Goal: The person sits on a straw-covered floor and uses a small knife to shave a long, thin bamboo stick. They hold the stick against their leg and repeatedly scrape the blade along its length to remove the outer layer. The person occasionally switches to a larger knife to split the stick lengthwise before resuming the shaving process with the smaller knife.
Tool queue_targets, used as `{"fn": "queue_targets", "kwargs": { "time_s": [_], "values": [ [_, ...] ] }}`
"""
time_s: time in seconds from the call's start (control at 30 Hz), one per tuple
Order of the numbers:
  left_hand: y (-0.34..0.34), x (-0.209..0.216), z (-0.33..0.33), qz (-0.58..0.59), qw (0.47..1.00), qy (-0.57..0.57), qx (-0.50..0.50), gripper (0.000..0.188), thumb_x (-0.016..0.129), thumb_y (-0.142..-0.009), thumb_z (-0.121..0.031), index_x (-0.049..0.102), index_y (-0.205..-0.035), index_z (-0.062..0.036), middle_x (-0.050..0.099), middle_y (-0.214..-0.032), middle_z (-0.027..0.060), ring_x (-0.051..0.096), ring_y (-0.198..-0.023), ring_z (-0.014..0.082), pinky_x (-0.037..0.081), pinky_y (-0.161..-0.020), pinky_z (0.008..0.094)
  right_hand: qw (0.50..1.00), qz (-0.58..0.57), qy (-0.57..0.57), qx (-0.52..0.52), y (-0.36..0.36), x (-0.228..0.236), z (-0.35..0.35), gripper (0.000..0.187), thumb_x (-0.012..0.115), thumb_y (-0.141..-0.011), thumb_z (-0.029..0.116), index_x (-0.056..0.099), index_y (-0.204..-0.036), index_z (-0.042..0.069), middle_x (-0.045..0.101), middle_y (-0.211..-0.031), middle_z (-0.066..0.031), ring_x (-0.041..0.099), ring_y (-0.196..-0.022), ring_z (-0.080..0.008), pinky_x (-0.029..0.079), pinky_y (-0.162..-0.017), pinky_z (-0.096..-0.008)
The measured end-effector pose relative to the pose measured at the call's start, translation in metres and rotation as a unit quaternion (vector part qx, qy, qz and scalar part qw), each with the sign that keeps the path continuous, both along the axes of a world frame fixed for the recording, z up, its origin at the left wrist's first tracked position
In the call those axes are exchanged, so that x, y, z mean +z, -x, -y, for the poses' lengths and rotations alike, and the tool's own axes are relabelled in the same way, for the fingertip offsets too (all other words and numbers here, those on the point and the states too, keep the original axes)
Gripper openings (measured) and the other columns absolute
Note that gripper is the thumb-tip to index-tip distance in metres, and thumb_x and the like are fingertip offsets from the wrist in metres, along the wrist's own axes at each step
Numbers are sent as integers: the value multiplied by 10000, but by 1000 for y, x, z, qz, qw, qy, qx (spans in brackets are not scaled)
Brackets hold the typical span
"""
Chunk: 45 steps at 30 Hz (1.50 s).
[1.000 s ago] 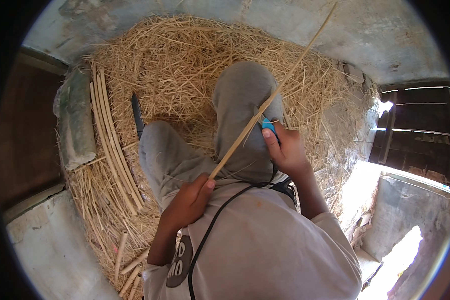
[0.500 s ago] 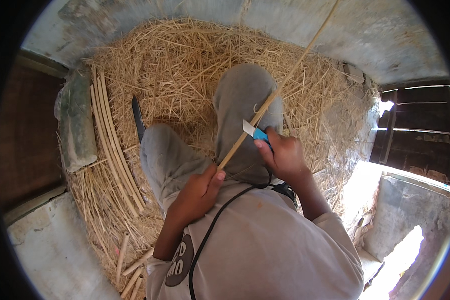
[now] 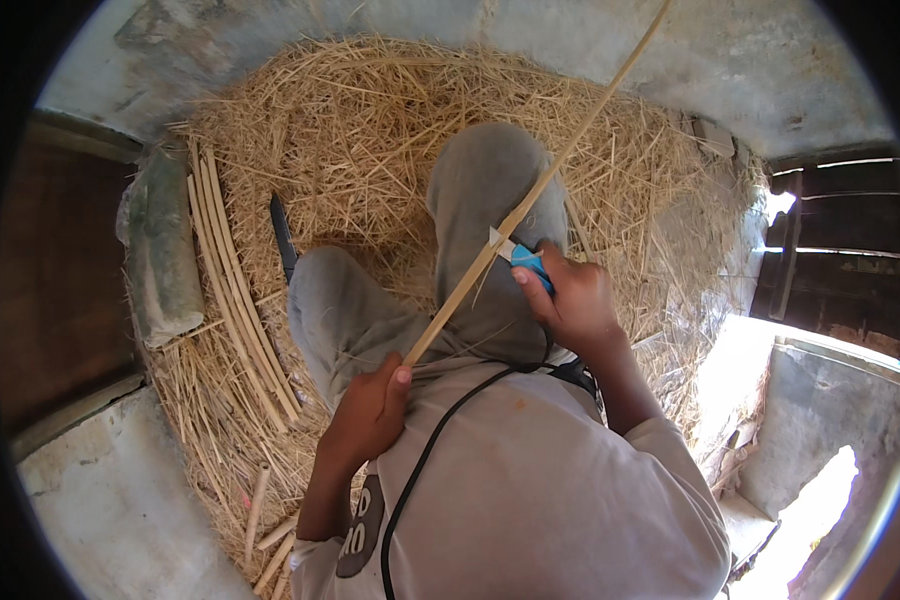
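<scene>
A long, pale bamboo strip slants from my lap up past my right knee to the far wall. My left hand is closed round its near end, thumb on top. In my right hand is a utility knife with a blue handle, gripped in a fist. Its short, wide blade meets the right edge of the strip just in front of the raised knee. Thin shavings hang beside the strip below the blade.
Several bamboo strips lie in a bundle on the left, beside a thick greenish log. A dark blade rests on the straw by my left knee. Short cut pieces lie lower left. A black cable crosses my shirt. Concrete walls surround the straw.
My left hand has drawn the strip back toward my body and left. The knife has stayed nearly in place against it, and a shaving now hangs below the blade.
</scene>
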<state>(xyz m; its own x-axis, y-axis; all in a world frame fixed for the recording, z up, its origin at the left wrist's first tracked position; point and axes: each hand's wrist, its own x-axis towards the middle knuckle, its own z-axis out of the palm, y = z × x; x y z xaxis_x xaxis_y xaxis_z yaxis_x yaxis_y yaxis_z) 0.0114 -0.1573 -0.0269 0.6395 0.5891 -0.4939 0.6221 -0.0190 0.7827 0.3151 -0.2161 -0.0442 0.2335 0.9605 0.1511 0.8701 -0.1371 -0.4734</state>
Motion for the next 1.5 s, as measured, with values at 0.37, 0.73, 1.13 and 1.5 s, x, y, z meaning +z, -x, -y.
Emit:
{"fn": "queue_targets", "kwargs": {
  "time_s": [0.37,0.73,1.13,1.5],
  "values": [
    [-59,-3,-8,42,996,-68,33,408,442,-1127,-383,521,-992,-7,614,-726,270,619,-714,510,461,-656,539,999,6,18,49,3,6,-3,408,619,-1030,479,619,-935,82,634,-592,-129,664,-527,-368,521,-497,-480],
    [-24,-9,5,49,994,-88,31,325,543,-1099,-320,505,-967,-25,604,-692,233,623,-642,457,465,-589,482,997,-36,2,-69,13,-8,-1,422,587,-1045,484,622,-962,71,646,-621,-161,670,-568,-408,518,-521,-511],
    [-27,-11,3,64,985,-152,49,291,630,-1065,-284,545,-933,-40,597,-636,173,612,-549,377,457,-526,442,998,-26,23,43,-4,-1,-1,452,597,-1035,507,621,-935,67,636,-605,-145,675,-572,-381,520,-542,-503],
    [-43,-15,5,68,979,-172,86,274,684,-1034,-283,591,-947,-41,623,-654,175,643,-553,350,465,-510,434,999,31,19,-11,8,-6,0,443,576,-1053,499,610,-938,72,648,-611,-141,672,-543,-372,511,-494,-488]
  ]
}}
